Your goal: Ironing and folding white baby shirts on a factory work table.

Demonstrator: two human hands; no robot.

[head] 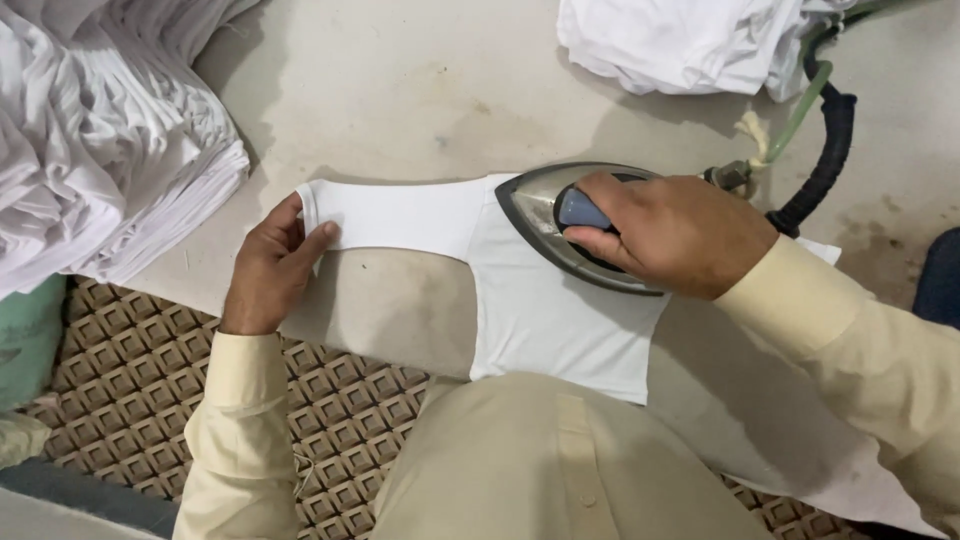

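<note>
The right hand [680,235] grips the iron [560,225], which sits on the white shirt [550,310]. Left of the iron, the left hand [270,265] pinches the shirt's sleeve end [315,210].

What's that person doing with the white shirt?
A person is ironing a small white garment spread flat on a padded table. The right hand grips the handle of a steam iron resting on the garment's upper part. The left hand pinches the end of one sleeve, holding it stretched out to the side. A tall stack of folded white cloth sits at the left, and another white pile lies at the top.
</note>
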